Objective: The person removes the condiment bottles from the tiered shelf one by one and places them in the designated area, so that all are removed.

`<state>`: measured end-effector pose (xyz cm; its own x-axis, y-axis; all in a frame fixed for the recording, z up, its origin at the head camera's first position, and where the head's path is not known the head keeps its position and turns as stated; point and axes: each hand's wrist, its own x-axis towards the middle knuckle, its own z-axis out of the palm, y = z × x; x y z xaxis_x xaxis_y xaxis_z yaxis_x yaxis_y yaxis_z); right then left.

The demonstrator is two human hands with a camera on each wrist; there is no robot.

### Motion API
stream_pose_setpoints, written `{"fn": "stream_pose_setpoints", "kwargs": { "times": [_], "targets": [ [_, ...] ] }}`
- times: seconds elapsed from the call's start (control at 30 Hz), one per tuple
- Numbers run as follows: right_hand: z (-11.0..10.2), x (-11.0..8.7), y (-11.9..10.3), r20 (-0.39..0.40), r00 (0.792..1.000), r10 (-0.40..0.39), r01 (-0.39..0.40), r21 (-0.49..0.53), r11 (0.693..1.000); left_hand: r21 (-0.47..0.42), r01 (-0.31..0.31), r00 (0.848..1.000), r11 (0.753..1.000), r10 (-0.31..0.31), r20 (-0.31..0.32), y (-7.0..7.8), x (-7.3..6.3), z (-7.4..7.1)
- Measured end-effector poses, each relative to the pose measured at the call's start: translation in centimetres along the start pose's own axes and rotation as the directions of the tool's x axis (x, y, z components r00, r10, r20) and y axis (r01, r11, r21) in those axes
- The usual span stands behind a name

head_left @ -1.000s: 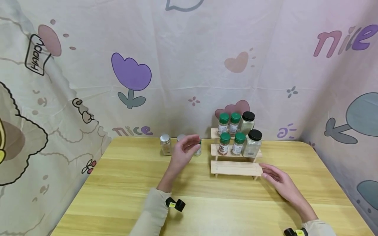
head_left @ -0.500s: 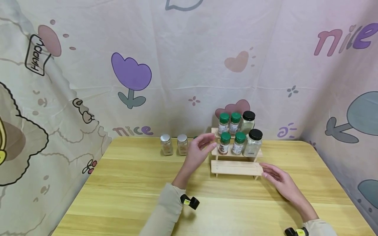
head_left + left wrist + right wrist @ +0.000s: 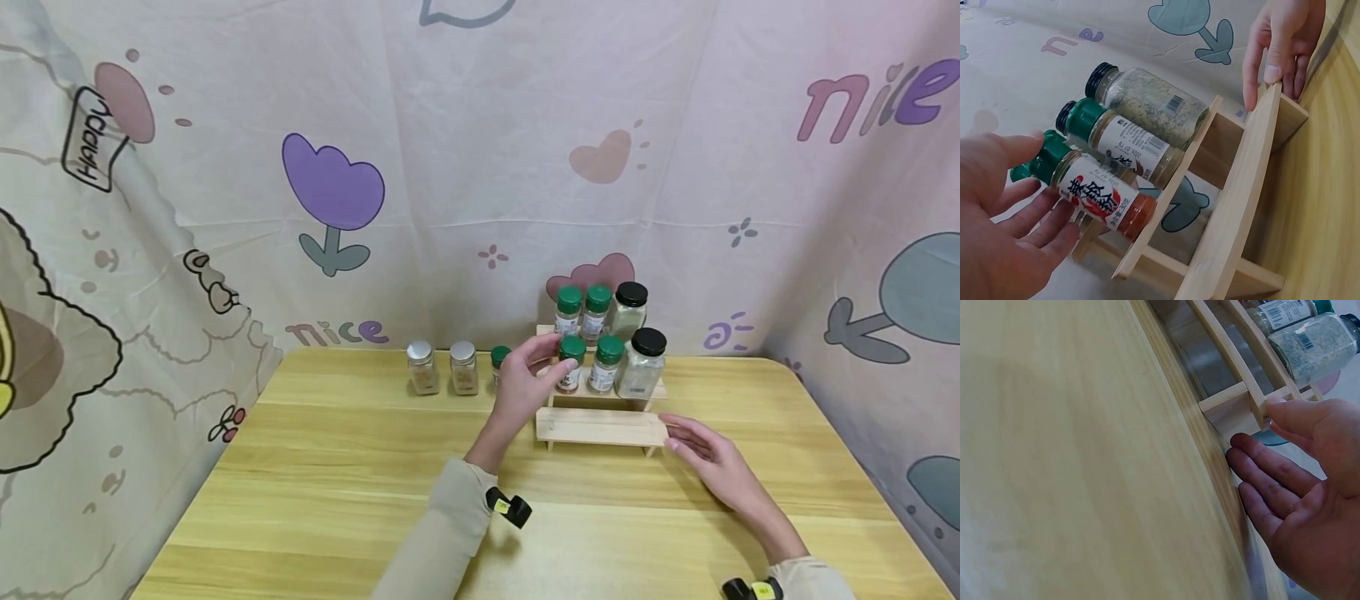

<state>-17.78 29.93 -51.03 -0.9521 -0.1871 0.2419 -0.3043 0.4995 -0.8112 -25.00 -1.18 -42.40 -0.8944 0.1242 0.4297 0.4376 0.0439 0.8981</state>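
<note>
My left hand [image 3: 522, 385] is at the left end of the middle shelf, around a green-capped spice jar [image 3: 572, 367]. In the left wrist view, the thumb lies beside the green cap and the spread fingers [image 3: 1054, 228] are along the jar's label; red-orange powder shows at its base. The jar stands on the wooden tiered rack [image 3: 600, 427]. My right hand [image 3: 712, 462] holds the right end of the lowest shelf, with thumb and index finger on either side of it; the other fingers [image 3: 1266, 465] hang free beside it.
Another green-capped jar [image 3: 603, 375] and a black-lidded jar [image 3: 642, 371] share the middle shelf, with more jars on the top shelf behind. Left of the rack stand two silver-lidded jars [image 3: 463, 375] and a green-capped jar [image 3: 499, 358]. A printed cloth [image 3: 450, 208] hangs behind the table [image 3: 315, 483].
My left hand has moved right from the jars standing on the table to the jar on the middle shelf. The right hand has stayed at the lowest shelf's end.
</note>
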Motion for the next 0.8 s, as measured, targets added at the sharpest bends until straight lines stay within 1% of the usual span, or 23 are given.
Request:
{"fn": "stream_pose_setpoints", "kwargs": {
  "times": [0.2,0.33,0.47,0.57,0.8],
  "targets": [
    [0.08,-0.17,0.13,0.001,1.0,0.001,-0.001,0.009,1.0,0.02,0.013,1.0,1.0,-0.013,-0.01,-0.02,0.22,0.61],
    [0.12,-0.19,0.15,0.0,1.0,0.003,-0.003,0.006,1.0,-0.009,0.021,1.0,1.0,-0.021,-0.016,-0.1,0.31,0.79],
    [0.09,-0.1,0.15,0.0,1.0,-0.001,0.001,0.002,1.0,-0.032,0.012,1.0,0.999,-0.013,-0.023,-0.16,0.39,0.85],
    [0.05,0.0,0.19,0.002,1.0,-0.005,0.005,0.001,1.0,-0.046,0.005,1.0,0.999,-0.006,-0.018,-0.13,0.38,0.83],
    [-0.09,0.14,0.34,0.005,1.0,-0.005,0.005,0.008,1.0,-0.061,0.01,1.0,0.998,-0.009,0.024,0.13,0.18,0.47]
  ]
}}
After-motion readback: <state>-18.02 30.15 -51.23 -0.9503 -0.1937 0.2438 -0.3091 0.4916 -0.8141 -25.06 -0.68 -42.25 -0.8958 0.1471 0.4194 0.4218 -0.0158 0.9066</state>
